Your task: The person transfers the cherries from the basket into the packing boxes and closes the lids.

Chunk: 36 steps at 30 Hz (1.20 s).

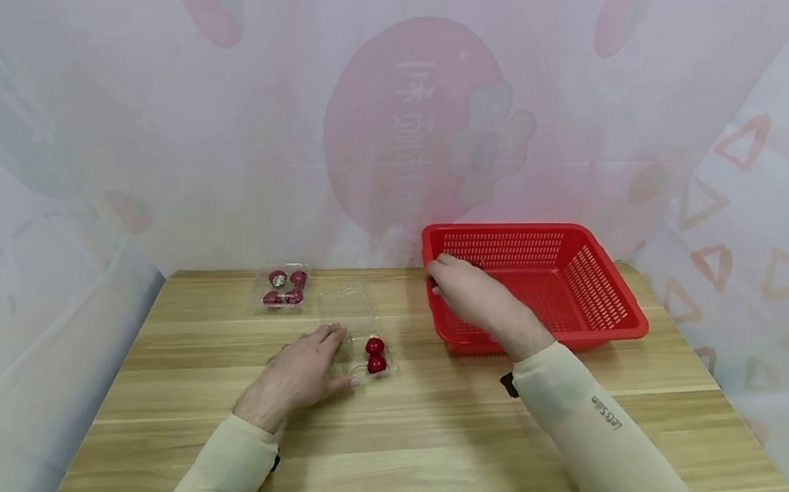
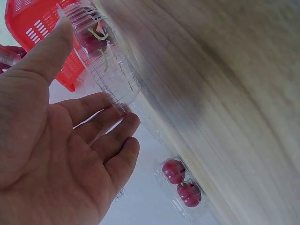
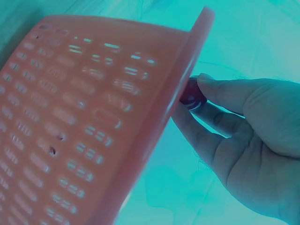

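Note:
A dark red cherry [image 3: 192,93] is pinched between the thumb and fingers of my right hand [image 3: 253,117], right at the left rim of the red plastic basket [image 1: 609,317]. In the head view this right hand overlaps the basket's left side and mostly hides the cherry. My left hand [image 1: 306,368] holds a clear plastic box [image 2: 119,77] on the table, thumb at its front corner and fingers at the back edge. The box's lid [image 1: 345,303] is folded back. Two cherries [image 1: 375,354] with stems show at the box's right side; the hand partly covers its left side.
Behind the left hand, another clear box [image 1: 281,287] with several cherries stands near the back edge of the wooden table [image 1: 395,464]. Pale printed cloth walls [image 1: 278,170] rise close behind the table and on both sides.

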### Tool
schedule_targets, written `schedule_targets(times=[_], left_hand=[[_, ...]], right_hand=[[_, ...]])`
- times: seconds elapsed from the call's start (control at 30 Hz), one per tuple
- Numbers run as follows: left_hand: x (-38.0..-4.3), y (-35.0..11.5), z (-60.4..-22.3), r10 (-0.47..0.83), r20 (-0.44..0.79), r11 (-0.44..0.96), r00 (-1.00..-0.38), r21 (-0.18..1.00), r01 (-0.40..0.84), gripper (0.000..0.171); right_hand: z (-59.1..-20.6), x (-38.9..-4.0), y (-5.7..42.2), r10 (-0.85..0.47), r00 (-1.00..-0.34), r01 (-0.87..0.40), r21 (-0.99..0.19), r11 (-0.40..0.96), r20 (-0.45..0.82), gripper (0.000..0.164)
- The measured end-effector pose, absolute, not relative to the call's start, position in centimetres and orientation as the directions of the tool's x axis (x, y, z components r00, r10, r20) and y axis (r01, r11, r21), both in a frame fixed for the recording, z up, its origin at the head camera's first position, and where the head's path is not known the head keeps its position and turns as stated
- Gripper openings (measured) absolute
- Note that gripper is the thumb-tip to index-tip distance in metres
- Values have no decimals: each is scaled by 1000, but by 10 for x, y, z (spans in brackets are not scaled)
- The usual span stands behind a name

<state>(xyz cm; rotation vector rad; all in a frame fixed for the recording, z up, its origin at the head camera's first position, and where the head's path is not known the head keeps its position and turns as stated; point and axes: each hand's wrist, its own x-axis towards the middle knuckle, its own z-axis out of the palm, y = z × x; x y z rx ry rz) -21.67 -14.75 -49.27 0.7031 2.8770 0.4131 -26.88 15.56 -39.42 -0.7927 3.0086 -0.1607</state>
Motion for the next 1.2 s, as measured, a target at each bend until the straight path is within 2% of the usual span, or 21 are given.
schedule_targets(times=[0.33,0.6,0.87,1.2], left_hand=[[-216,-148,-491,471,-80,852,-878,297,430,91],[-217,-147,-491,471,-83,853,-878,296,429,90],[-217,-147,-491,469,-81,852,-879,302,427,89],[-216,-148,-491,467,-78,850,-881,314,423,89]], right_hand=[[-395,-260,140,-560,-828,-560,-80,825,24,15],[-400,-253,124,-570,-821,-565,-125,816,-10,20],[-407,-242,111,-634,-773,-632,-128,764,29,19],[-421,-231,93,-682,-730,-683,-79,726,38,21]])
